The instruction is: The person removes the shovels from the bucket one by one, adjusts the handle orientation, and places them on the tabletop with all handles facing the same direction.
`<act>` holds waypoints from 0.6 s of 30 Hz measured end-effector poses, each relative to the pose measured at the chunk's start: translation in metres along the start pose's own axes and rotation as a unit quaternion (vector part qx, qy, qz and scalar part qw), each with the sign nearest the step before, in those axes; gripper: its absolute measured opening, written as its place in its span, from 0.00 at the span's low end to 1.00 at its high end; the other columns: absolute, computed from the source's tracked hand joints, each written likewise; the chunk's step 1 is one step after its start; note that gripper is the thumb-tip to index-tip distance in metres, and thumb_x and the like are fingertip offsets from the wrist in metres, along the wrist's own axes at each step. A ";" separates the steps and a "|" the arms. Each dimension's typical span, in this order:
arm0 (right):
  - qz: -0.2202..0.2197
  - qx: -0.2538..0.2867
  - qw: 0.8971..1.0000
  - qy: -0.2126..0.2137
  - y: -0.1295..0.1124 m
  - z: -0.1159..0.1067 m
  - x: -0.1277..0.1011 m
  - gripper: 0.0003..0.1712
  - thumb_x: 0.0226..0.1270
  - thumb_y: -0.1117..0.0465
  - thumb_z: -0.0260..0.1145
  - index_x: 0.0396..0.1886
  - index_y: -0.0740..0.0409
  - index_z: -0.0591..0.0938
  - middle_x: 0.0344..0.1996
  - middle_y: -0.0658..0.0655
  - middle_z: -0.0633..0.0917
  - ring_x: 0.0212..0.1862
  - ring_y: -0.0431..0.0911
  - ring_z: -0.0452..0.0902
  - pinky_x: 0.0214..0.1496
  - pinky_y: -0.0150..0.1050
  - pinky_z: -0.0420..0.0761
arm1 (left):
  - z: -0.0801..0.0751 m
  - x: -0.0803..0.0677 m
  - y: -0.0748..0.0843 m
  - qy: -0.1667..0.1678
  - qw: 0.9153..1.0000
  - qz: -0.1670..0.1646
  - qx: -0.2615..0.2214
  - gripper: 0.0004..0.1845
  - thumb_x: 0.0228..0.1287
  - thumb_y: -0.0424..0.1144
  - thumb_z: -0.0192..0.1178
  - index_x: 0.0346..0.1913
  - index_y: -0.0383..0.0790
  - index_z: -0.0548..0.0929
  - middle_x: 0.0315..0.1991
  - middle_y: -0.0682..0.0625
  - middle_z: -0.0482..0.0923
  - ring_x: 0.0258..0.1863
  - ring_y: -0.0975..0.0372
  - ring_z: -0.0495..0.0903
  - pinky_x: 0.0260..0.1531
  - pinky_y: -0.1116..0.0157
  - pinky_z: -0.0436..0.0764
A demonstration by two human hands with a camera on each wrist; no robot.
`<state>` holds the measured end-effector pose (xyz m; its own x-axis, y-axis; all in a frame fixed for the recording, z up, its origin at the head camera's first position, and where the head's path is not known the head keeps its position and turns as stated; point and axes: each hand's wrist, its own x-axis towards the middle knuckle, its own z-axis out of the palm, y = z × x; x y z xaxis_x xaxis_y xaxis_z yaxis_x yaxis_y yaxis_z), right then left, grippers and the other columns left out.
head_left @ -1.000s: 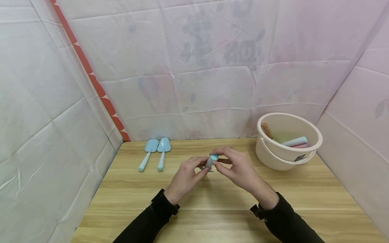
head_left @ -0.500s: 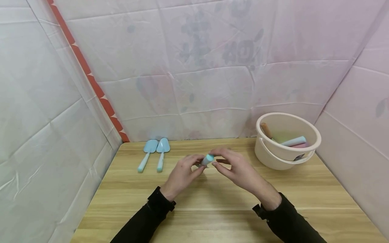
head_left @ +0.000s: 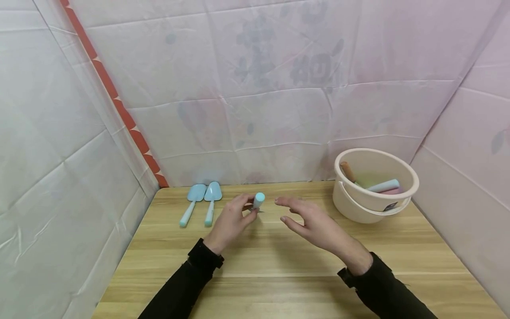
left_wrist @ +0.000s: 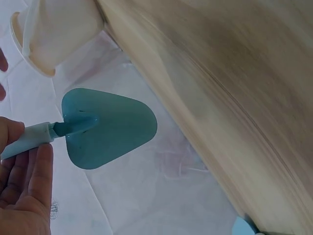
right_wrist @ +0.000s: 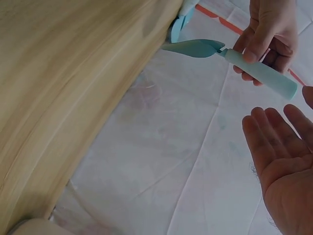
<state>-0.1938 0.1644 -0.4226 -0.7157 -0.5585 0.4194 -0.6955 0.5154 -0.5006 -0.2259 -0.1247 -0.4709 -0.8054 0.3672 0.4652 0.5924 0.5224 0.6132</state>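
Wooden tabletop (head_left: 279, 266), plastic-sheeted walls all round. Small blue trowel (left_wrist: 110, 127) held over mid-table by the left hand (head_left: 231, 221), fingers pinched on its pale handle, blade pointing down-away. Right hand (head_left: 314, 221) at 3 o'clock of it, just apart, palm open, fingers relaxed, holding nothing. Two matching blue trowels (head_left: 201, 201) lie side by side at 10 o'clock; cream bucket (head_left: 374, 186) with more tools at 2 o'clock. Judged step: carrying the trowel toward the laid-out pair; next calls for setting it down alongside them.
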 end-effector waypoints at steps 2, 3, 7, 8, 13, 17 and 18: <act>0.003 -0.021 1.000 -0.009 0.001 0.000 -0.001 0.25 0.88 0.63 0.74 0.79 0.56 0.86 0.75 0.58 0.91 0.74 0.58 0.91 0.74 0.60 0.93 | -0.002 0.001 -0.003 0.005 1.000 -0.008 0.007 0.21 0.81 0.28 0.74 0.72 0.37 0.87 0.64 0.42 0.91 0.67 0.49 0.94 0.67 0.58 0.96; 0.003 -0.029 0.999 -0.014 0.002 0.000 -0.001 0.26 0.88 0.62 0.74 0.79 0.56 0.86 0.75 0.58 0.91 0.74 0.58 0.91 0.75 0.61 0.92 | -0.003 0.002 -0.005 0.008 1.000 -0.011 0.009 0.21 0.81 0.28 0.74 0.72 0.36 0.87 0.64 0.41 0.91 0.67 0.49 0.94 0.67 0.58 0.96; 0.005 -0.047 0.999 -0.027 0.004 0.000 -0.002 0.27 0.88 0.62 0.74 0.81 0.58 0.85 0.77 0.58 0.90 0.75 0.59 0.90 0.77 0.64 0.90 | -0.005 0.006 -0.013 0.022 0.999 -0.023 0.021 0.21 0.80 0.28 0.75 0.71 0.35 0.86 0.64 0.40 0.91 0.67 0.48 0.94 0.67 0.59 0.96; 0.005 -0.049 0.998 -0.029 0.005 0.001 -0.003 0.27 0.87 0.62 0.74 0.81 0.58 0.84 0.77 0.58 0.90 0.76 0.60 0.90 0.78 0.65 0.89 | -0.006 0.008 -0.015 0.026 0.999 -0.025 0.021 0.21 0.80 0.27 0.75 0.71 0.34 0.86 0.64 0.40 0.91 0.67 0.47 0.94 0.67 0.59 0.96; 0.005 -0.065 0.997 -0.044 0.009 0.002 -0.004 0.29 0.87 0.62 0.74 0.82 0.59 0.84 0.78 0.60 0.89 0.77 0.61 0.89 0.79 0.64 0.89 | -0.012 0.014 -0.024 0.038 0.999 -0.034 0.013 0.22 0.79 0.25 0.74 0.70 0.34 0.85 0.64 0.39 0.91 0.67 0.46 0.94 0.68 0.58 0.96; 0.006 -0.075 0.995 -0.059 0.012 0.003 -0.007 0.30 0.88 0.60 0.73 0.84 0.58 0.83 0.80 0.61 0.87 0.78 0.62 0.88 0.79 0.64 0.89 | -0.017 0.017 -0.029 0.036 0.998 -0.051 0.019 0.21 0.79 0.25 0.74 0.69 0.36 0.84 0.63 0.40 0.91 0.68 0.46 0.94 0.69 0.55 0.95; 0.006 -0.077 0.995 -0.062 0.013 0.004 -0.007 0.30 0.89 0.60 0.73 0.84 0.58 0.82 0.80 0.61 0.87 0.78 0.62 0.88 0.79 0.64 0.89 | -0.018 0.018 -0.030 0.036 0.997 -0.058 0.021 0.21 0.80 0.26 0.74 0.69 0.36 0.84 0.63 0.39 0.91 0.68 0.46 0.94 0.69 0.54 0.95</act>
<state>-0.1974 0.1726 -0.4349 -0.7178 -0.6221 0.3128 -0.6948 0.6110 -0.3793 -0.2580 -0.1474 -0.4696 -0.8645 0.2464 0.4381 0.4925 0.5899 0.6399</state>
